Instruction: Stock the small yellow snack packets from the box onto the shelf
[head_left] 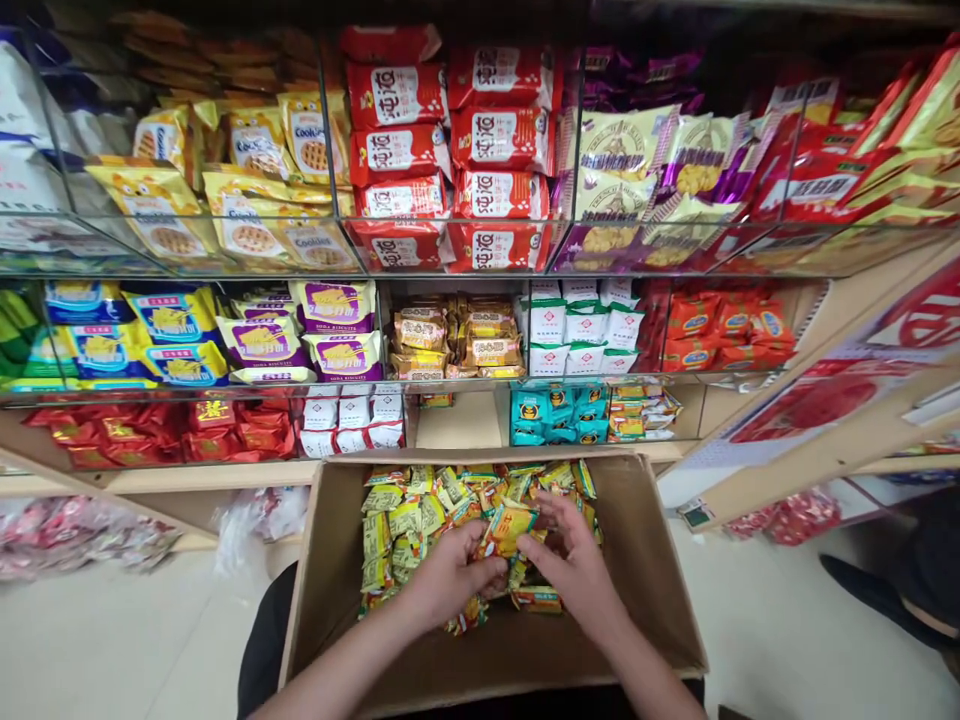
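Observation:
Over an open cardboard box (652, 610), both my hands are at a small yellow and orange snack packet (508, 527). My left hand (448, 578) is closed on the packet's left side, thumb bent inward. From the right, my right hand (577, 570) pinches at its other edge with thumb and forefinger; what its remaining fingers touch is hidden. Below and behind the hands lie many more yellow-green snack packets (405, 518), heaped toward the far side of the box.
Glass-fronted shelves stand beyond the box, with red biscuit packs (397, 150), yellow cookie bags (169, 215) and teal packets (559, 412). An exposed shelf compartment (459, 425) sits just past the box. At the right, another person's dark shoe (885, 605) is on the floor.

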